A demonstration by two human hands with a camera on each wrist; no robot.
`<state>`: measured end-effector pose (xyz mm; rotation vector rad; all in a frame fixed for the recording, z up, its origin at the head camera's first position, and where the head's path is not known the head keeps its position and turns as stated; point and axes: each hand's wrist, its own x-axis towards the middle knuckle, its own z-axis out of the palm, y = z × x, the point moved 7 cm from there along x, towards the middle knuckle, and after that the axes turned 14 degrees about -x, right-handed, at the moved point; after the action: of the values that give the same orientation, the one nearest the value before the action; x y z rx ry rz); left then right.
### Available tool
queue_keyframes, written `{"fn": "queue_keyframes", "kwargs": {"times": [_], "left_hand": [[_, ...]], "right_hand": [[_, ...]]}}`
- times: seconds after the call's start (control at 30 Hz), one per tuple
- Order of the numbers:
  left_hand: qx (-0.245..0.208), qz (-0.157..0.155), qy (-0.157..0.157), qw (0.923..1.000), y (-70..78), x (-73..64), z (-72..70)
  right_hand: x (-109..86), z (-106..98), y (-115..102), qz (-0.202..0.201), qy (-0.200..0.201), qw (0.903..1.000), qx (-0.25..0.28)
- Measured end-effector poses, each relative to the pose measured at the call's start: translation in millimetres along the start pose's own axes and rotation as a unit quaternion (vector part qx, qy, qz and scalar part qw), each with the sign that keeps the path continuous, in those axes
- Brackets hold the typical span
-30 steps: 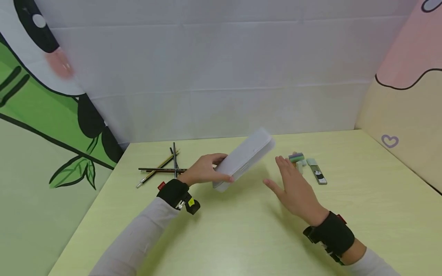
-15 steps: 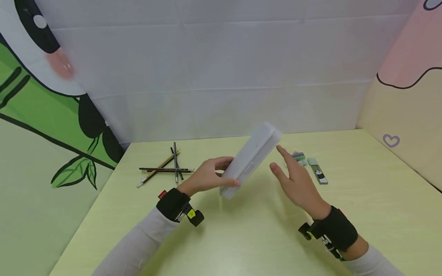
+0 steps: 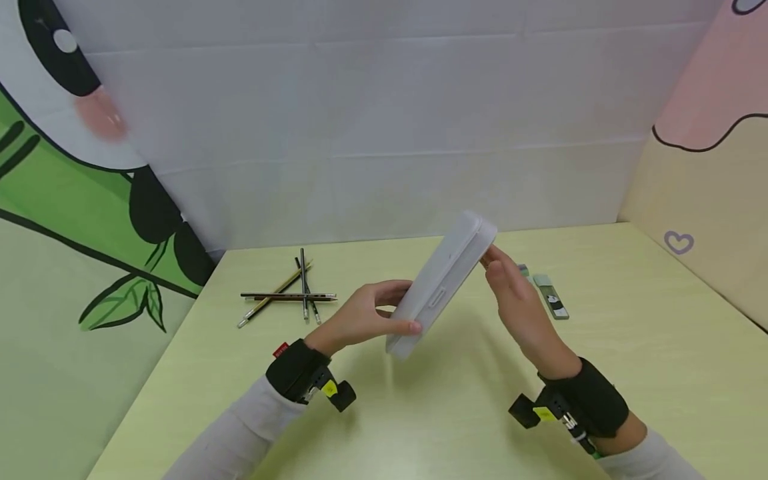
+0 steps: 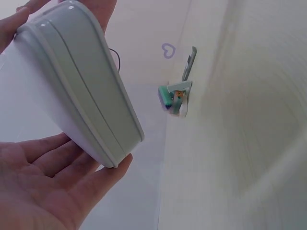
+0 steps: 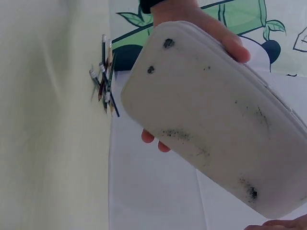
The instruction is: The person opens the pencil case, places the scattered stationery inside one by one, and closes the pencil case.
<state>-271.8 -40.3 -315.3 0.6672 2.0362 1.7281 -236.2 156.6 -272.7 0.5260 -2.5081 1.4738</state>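
Observation:
A white pencil case [image 3: 444, 280], closed, hangs tilted above the table. My left hand [image 3: 369, 313] grips its lower end, thumb on the near side. Against its upper right edge, the fingers of my right hand [image 3: 522, 303] touch the case and look fairly straight; part of them is hidden. In the right wrist view, dark smudges mark the broad face of the pencil case [image 5: 216, 120]. From the left wrist, the seam along the side of the pencil case [image 4: 91, 86] is visible.
Several pencils [image 3: 288, 295] lie crossed on the table [image 3: 432, 413] at left. Beyond my right hand is a small green box with a panda picture [image 3: 552, 298]. Beside it, small coloured pieces [image 4: 175, 98] lie bunched. A printed cloth [image 3: 390, 133] stands behind.
My left hand has brought the pencil case slightly rightward and tilted it more steeply. My right hand has closed the gap, its fingers now at the case's upper edge.

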Motion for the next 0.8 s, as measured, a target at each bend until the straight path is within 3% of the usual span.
{"fn": "queue_keyframes", "kwargs": {"times": [0.13, 0.27, 0.53, 0.8], "left_hand": [[-0.014, -0.001, 0.001, 0.9999, 2.9, -3.2, 4.4], [-0.034, -0.007, -0.009, 0.9993, 4.6, -7.3, 10.9], [-0.054, 0.0, -0.027, 0.9982, 11.0, -13.9, 23.2], [-0.058, 0.006, -0.036, 0.9977, 13.6, -17.9, 30.1]], "right_hand": [[1.0, 4, -3, 0.008, -0.037, 0.9947, 0.095], [0.5, 7, -5, 0.019, -0.062, 0.9861, 0.153], [2.3, 5, -20, -0.033, -0.044, 0.9771, 0.206], [1.0, 5, -27, -0.048, -0.03, 0.9717, 0.229]]}}
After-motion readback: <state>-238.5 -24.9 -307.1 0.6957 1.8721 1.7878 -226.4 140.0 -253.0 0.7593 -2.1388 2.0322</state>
